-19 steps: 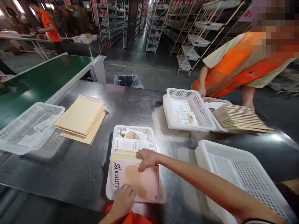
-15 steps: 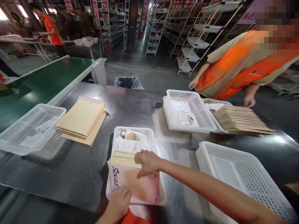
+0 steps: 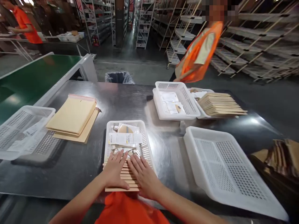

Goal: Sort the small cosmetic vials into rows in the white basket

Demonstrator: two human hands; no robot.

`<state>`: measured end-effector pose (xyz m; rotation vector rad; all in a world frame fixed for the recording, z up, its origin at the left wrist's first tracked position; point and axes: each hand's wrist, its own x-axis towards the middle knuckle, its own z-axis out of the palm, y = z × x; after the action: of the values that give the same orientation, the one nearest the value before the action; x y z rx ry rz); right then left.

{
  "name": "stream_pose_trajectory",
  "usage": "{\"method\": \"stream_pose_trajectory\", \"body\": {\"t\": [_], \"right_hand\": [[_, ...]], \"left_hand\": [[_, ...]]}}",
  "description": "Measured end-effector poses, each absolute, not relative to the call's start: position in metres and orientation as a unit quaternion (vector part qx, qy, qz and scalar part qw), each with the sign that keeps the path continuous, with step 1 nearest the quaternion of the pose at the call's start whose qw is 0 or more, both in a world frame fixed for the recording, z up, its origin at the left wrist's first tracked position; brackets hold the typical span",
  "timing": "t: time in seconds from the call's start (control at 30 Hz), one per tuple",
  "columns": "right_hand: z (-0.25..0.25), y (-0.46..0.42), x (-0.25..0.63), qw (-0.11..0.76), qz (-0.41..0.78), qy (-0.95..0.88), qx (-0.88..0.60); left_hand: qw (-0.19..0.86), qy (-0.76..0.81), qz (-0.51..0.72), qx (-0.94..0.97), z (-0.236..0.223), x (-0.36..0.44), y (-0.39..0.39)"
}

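**Flat packs (image 3: 128,176) partly covered by left hand (image 3: 114,174) and right hand (image 3: 145,179)**

A close-set row of flat packs, seen edge-up, is held in the near end of a white perforated basket (image 3: 147,149), which is set on the metal worktop (image 3: 85,169). Both hands are laid palm down over the row. The fingers of the left hand are spread, with the thumb set well apart across the edges; those of the right hand are kept closer together and stretched forward. Nothing is seen to be gripped by either. In the far end of the same basket, a barcoded label (image 3: 116,138) is laid across bagged items.

To the left, a stack of tan envelopes (image 3: 72,113) is placed beside another basket (image 3: 16,123). To the right, a large basket (image 3: 230,169) is stood. Beyond it, a second row of packs (image 3: 221,105) is placed near stacked baskets (image 3: 192,104); behind these, a person in an orange vest (image 3: 202,57) is seen.
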<state>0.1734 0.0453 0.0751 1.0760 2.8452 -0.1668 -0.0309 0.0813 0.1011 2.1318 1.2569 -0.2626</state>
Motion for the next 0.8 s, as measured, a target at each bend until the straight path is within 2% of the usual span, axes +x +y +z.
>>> {"method": "stream_pose_trajectory", "body": {"t": [0.2,0.3,0.47,0.57,0.63,0.7,0.8], "right_hand": [[0.092,0.079,0.161,0.053,-0.064,0.916,0.393],[0.092,0.076,0.163,0.026,-0.052,0.896,0.441],[0.062,0.035,0.194,-0.114,-0.063,0.850,0.510],[0.038,0.014,0.210,-0.249,-0.153,0.796,0.530],[0.029,0.011,0.216,-0.306,-0.224,0.772,0.511],[0.026,0.016,0.222,-0.314,-0.263,0.773,0.485],[0.020,0.031,0.236,-0.279,-0.256,0.807,0.454]], "left_hand": [[0.250,0.510,-0.080,0.819,0.095,-0.021,0.082],[0.227,0.508,-0.065,0.828,0.095,-0.017,0.084],[0.219,0.513,-0.098,0.824,0.089,-0.014,0.069],[0.190,0.513,-0.081,0.833,0.080,-0.014,0.056],[0.175,0.519,-0.052,0.835,0.076,-0.015,0.053],[0.176,0.515,-0.025,0.839,0.076,-0.018,0.056],[0.187,0.490,-0.017,0.851,0.082,-0.026,0.071]]}}
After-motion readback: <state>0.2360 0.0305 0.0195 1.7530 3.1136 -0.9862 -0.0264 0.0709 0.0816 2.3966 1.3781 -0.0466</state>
